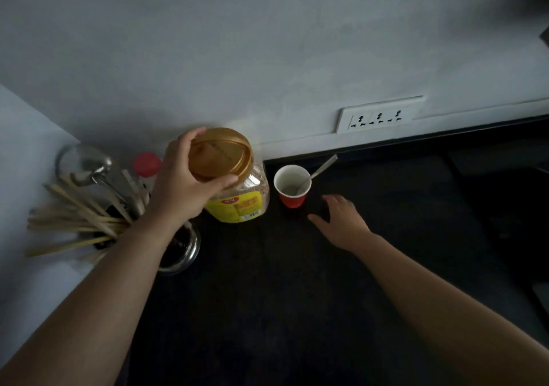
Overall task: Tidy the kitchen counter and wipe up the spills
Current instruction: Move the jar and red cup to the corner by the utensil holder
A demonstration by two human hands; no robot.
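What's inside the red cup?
A metal spoon stands in the red cup, bowl down, handle leaning over the rim. The white inside looks otherwise empty; the bottom under the spoon's bowl is covered, and any residue is too dim to tell.

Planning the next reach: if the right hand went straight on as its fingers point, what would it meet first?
Probably the cup, which stands just ahead of the right hand; nothing lies between them, though depth is unclear.
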